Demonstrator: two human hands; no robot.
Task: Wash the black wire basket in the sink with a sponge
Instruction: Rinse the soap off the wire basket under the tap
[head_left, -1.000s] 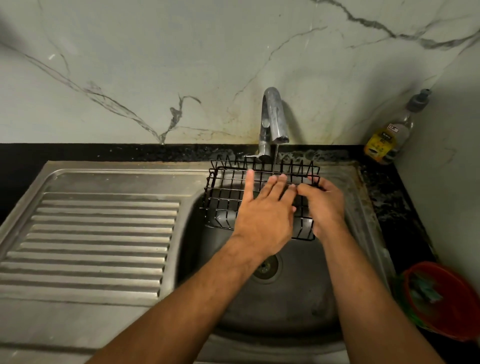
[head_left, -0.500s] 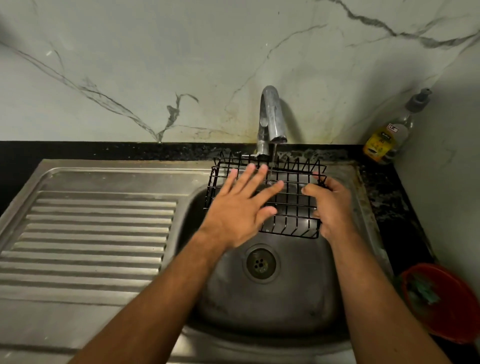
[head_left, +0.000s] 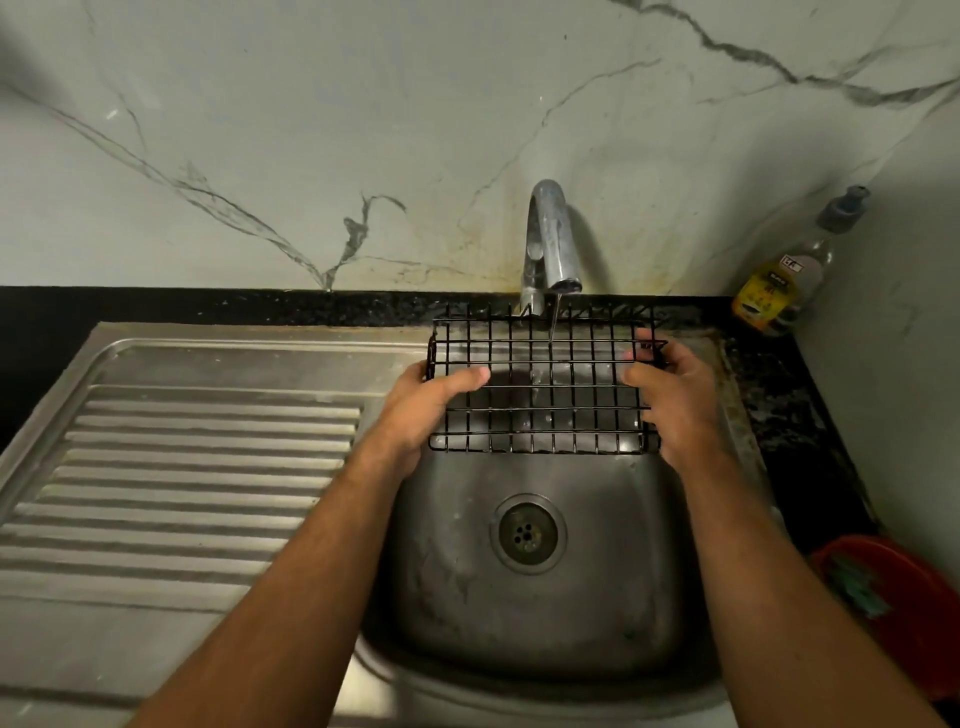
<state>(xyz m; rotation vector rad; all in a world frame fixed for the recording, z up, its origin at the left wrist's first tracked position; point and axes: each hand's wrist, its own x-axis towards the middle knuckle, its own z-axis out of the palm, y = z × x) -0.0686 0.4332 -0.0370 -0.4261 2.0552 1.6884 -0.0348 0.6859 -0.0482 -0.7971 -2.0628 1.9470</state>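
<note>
Black wire basket (head_left: 540, 384), rectangular grid of thin coated rods, held level above the back of the steel sink (head_left: 545, 613), under the tap's thin stream, wet, gripped at both short ends.

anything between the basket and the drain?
Nothing: in the head view only bare steel sink floor lies between the basket and the drain.

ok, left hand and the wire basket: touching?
Touching. The head view shows the left hand gripping the left end of the black wire basket, thumb curled over its top wires.
</note>
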